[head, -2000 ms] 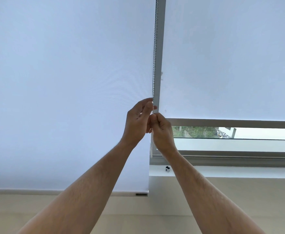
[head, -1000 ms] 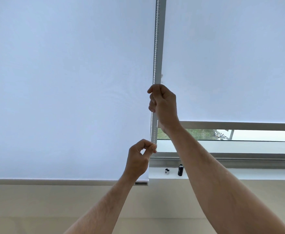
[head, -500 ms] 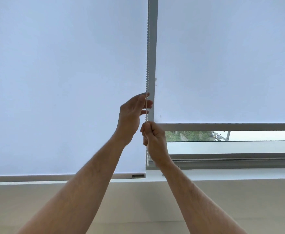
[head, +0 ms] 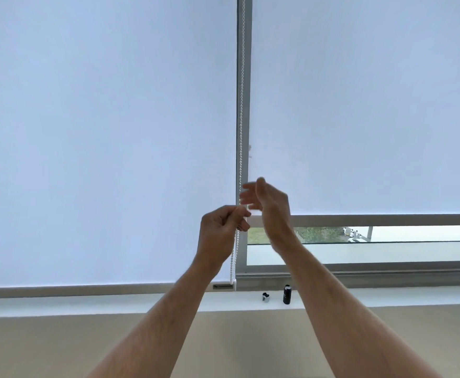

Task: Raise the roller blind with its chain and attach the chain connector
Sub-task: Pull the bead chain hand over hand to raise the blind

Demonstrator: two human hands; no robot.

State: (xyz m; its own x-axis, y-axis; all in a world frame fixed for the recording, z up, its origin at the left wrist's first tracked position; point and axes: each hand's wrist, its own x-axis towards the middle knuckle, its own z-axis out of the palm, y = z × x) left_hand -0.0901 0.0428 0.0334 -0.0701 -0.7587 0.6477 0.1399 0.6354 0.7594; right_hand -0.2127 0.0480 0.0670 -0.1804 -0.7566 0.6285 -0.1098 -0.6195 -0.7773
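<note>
A: Where is the chain (head: 241, 105)?

B: It hangs along the grey window post (head: 247, 77) between the two roller blinds, its long axis straight up and down. It runs from the top edge of the view down to the hands, then on below them, ending just beside the bottom bar of the left blind (head: 87, 132), near the sill (head: 114, 301).

A: And the hands?

B: The left hand (head: 220, 233) is curled closed, thumb and fingers pinched on the chain at about the level of the right blind's bottom bar. The right hand (head: 269, 205) is just above and to the right, blurred, fingers spread loose toward the chain; it grips nothing that I can make out.

A: How do the blinds sit?

B: The right blind (head: 359, 105) has its bottom bar well above the sill, leaving a strip of glass with greenery outside. The left blind's bar hangs lower, just above the sill.

A: Anything on the sill?

B: A small black cylinder (head: 287, 294), upright, and a small dark-and-silver piece (head: 266, 297) just left of it. Too small to identify.
</note>
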